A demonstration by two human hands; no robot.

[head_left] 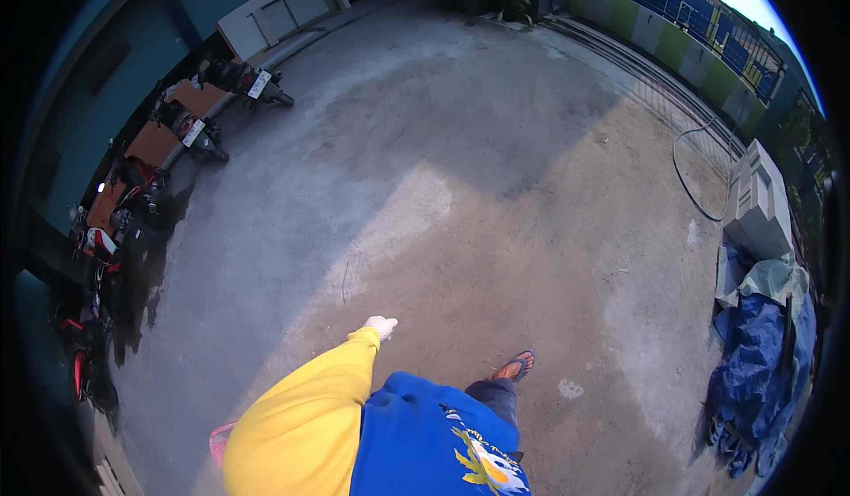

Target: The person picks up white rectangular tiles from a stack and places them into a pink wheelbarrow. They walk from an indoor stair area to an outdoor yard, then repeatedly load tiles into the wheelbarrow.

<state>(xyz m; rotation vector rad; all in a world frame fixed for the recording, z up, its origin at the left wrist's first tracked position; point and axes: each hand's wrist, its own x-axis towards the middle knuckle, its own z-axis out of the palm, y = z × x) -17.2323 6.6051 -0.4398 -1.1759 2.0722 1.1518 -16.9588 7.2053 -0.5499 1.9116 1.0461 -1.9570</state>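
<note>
My left arm, in a yellow sleeve, reaches forward over the ground. At its end my left hand (381, 326) looks closed into a loose fist, with nothing showing from it. It is small and brightly lit, so single fingers are hard to make out. The hand touches nothing and hangs above the concrete (496, 266). Beside the sleeve's outer edge a bit of a pink thing (220, 443) shows; its kind is hidden. My right hand is out of view. Below are my blue shirt front and one foot in a dark flip-flop (522, 366).
Several parked motorcycles (190, 129) line the wall at left. A white panel (283, 9) leans behind them. At right lie pale blocks (760, 202), a blue tarp (757, 346) and a looped dark hose (680, 173). Long bars (620, 49) run along the fence.
</note>
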